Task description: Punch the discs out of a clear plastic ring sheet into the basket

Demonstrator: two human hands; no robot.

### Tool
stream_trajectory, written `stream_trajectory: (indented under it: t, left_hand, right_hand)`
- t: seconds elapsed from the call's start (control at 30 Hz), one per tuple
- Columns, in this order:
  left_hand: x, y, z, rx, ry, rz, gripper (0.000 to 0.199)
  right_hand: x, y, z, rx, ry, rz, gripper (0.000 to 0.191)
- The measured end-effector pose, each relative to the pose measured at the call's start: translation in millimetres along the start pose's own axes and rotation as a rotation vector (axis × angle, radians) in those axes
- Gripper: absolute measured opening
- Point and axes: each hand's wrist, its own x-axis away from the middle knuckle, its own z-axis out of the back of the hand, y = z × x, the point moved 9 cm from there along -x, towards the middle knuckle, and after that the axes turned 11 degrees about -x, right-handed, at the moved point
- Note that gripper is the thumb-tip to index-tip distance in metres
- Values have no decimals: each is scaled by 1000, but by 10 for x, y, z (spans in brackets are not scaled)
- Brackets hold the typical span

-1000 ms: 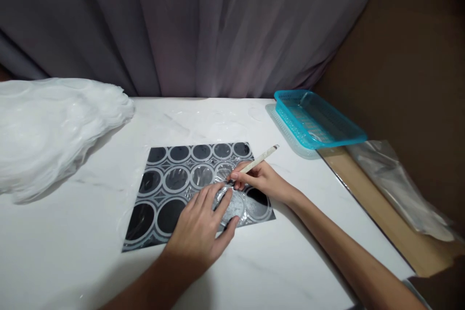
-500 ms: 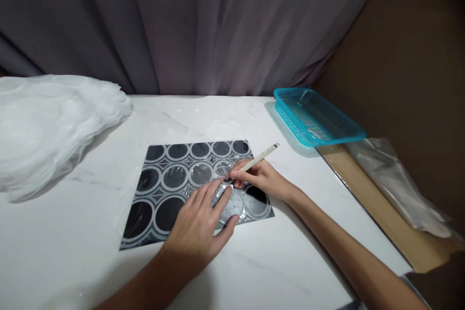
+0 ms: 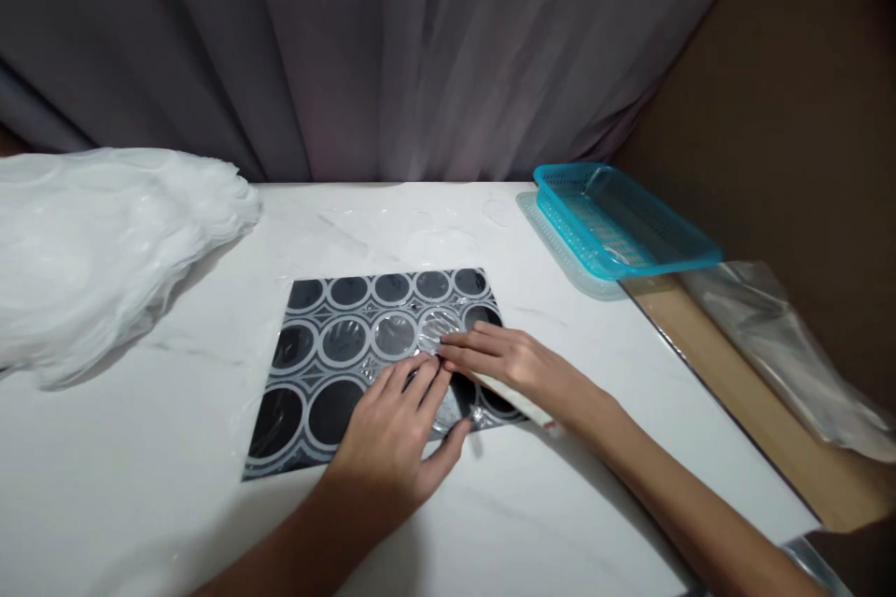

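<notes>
A black sheet printed with rows of grey-ringed circles [image 3: 336, 410] lies flat on the white table. Shiny clear film [image 3: 441, 326] covers some of its circles. My left hand [image 3: 392, 429] rests on the sheet's lower middle with fingers spread, its fingertips close to those of the other hand. My right hand [image 3: 518, 359] is closed, palm down, around a slim whitish pen-like tool [image 3: 518, 399]. The tool's handle sticks out below the hand toward the lower right. Its tip is hidden under my fingers, so I cannot tell whether it touches the film.
On the left is a thick pile of white translucent sheets [image 3: 105, 252]. A blue plastic basket [image 3: 630, 224] stands at the back right, near a brown board [image 3: 742, 401] with a clear plastic bag [image 3: 791, 345] on it. A grey curtain [image 3: 392, 56] hangs behind the table.
My right hand has turned palm down, swinging the tool's handle from upper right to lower right. My left hand stays on the sheet. The whole view has shifted slightly.
</notes>
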Motion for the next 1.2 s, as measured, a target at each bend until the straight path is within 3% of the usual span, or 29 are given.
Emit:
stream_trajectory:
  t: [0.13,0.27,0.37,0.53,0.6,0.73,0.83,0.97,1.1,1.2]
  left_hand:
    - [8,0,20,5,33,11,36]
    - [13,-5,17,10,25,15,40]
    - [12,-16,6,15,-13,30,48]
    - [17,-21,50,15,-24,44,53]
    - [23,-25,61,15,-23,50,53]
    - [28,-31,48,29,-34,59,52]
    - [21,-27,41,45,-56,67,49]
    - [49,-43,82,104,-113,60,51]
    - [172,-247,189,81,-118,60,60]
    - [284,-474,269,-11,-62,57,45]
  right_hand:
    - [4,-179,-92,340,12,165,30]
    - [-82,-148,-53,418,65,165,29]
    - [-177,81,233,210,285,59,31]
    - [-194,674,756,-131,705,-219,22]
    - [-162,819,872,-200,782,-312,28]
    - [-86,918,1036,-312,841,-333,47]
    - [20,1014,1126,-437,941,-353,44]
    - [7,985,978,-555,988,-402,34]
    - [-246,732,472,-628,821,-450,34]
    - [-402,536,168,-582,694,-438,27]
